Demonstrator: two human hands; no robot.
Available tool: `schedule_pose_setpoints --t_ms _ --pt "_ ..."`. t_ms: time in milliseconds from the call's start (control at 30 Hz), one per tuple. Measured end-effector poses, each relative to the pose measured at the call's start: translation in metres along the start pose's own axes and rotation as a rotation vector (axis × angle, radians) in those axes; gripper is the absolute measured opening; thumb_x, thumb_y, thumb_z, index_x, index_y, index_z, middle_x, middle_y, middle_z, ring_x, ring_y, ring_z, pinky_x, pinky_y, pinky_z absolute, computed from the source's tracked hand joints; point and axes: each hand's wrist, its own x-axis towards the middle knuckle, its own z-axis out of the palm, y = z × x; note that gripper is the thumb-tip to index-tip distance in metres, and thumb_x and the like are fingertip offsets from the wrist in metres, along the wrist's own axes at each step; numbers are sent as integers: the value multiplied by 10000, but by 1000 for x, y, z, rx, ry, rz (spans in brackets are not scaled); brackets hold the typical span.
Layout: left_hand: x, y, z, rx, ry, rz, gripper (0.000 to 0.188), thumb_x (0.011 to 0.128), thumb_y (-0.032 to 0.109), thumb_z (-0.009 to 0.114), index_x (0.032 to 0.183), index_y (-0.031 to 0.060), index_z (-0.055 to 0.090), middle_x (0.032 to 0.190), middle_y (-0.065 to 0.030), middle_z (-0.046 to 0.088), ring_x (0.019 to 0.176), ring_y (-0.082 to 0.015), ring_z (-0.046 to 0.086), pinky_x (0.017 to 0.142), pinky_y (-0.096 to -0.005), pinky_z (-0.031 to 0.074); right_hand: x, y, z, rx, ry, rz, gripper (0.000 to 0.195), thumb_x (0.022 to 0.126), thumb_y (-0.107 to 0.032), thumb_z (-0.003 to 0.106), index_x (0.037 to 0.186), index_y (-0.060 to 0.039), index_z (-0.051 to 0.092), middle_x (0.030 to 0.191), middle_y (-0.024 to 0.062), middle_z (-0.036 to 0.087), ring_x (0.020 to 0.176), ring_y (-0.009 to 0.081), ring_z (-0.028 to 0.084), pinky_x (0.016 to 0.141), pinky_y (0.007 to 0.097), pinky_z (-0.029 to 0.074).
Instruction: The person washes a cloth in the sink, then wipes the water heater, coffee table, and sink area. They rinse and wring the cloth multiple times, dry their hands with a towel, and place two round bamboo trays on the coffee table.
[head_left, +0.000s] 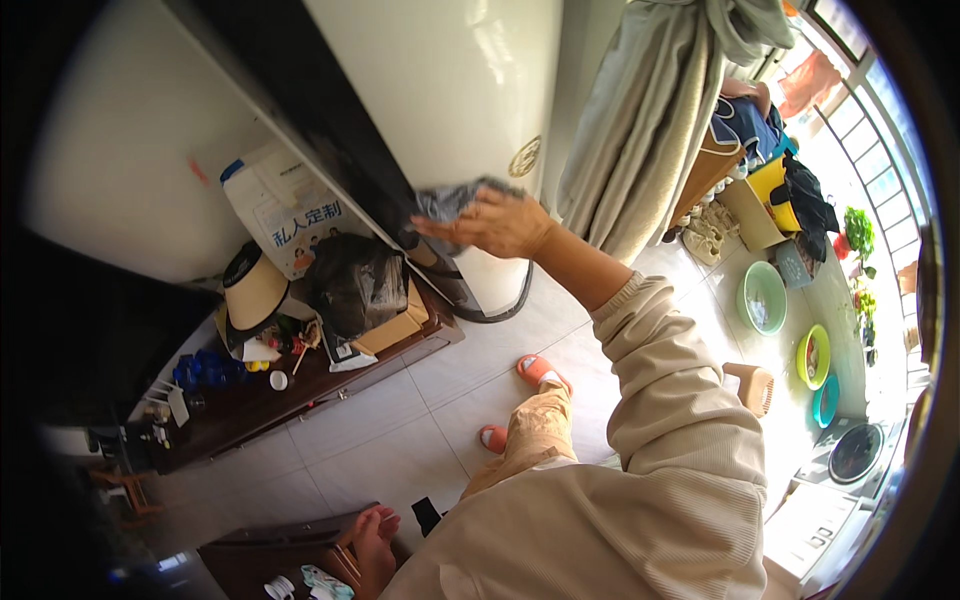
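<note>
My right hand presses a crumpled grey cloth onto the front of a tall, rounded white floor-standing appliance, probably an air conditioner. The cloth lies where its black vertical panel meets the white casing, below and left of a round gold emblem. Low at the lower left, my left hand hangs with loosely bent fingers and nothing visible in it. It is nearest to a dark wooden table, and I cannot tell whether it touches it.
A dark wooden low cabinet carries a black plastic bag, a cardboard box, a beige cap and a white cup. Grey curtains hang beside the appliance. Basins, shoes and a washing machine stand at right.
</note>
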Motion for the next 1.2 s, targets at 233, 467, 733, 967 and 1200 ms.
schedule_pose_setpoints --t_ms 233,467,733,967,1200 --pt "10 26 44 172 -137 46 173 958 174 499 1062 45 546 991 -123 653 836 -250 654 754 -337 517 43 21 -30 301 919 659 530 782 -217 654 1298 -176 541 1432 125 410 1346 398 299 1109 515 192" --pt "41 42 32 941 -447 121 267 934 234 544 1123 49 582 1103 -101 622 1033 -231 569 900 -378 463 -32 -57 90 698 1013 1500 486 948 -205 445 1412 -77 379 1455 178 353 1356 365 294 1119 439 207" --pt "-19 74 95 709 -219 75 247 897 255 599 1062 74 622 1026 -132 634 946 -269 615 821 -361 484 44 68 -45 850 1150 1000 473 917 -70 479 1387 -86 442 1467 156 355 1344 353 334 1112 393 236" --pt "14 58 82 999 -408 417 296 924 237 572 1111 9 595 1064 -116 625 955 -253 610 858 -355 482 52 114 -56 959 1074 873 513 949 -251 521 1405 -61 383 1446 182 370 1353 351 323 1115 396 237" --pt "3 75 126 419 -279 45 194 964 177 494 1074 24 538 1009 -133 649 876 -259 656 792 -338 503 -35 39 127 1094 1163 1298 459 983 -109 445 1435 -85 364 1474 127 347 1358 251 317 1111 347 255"
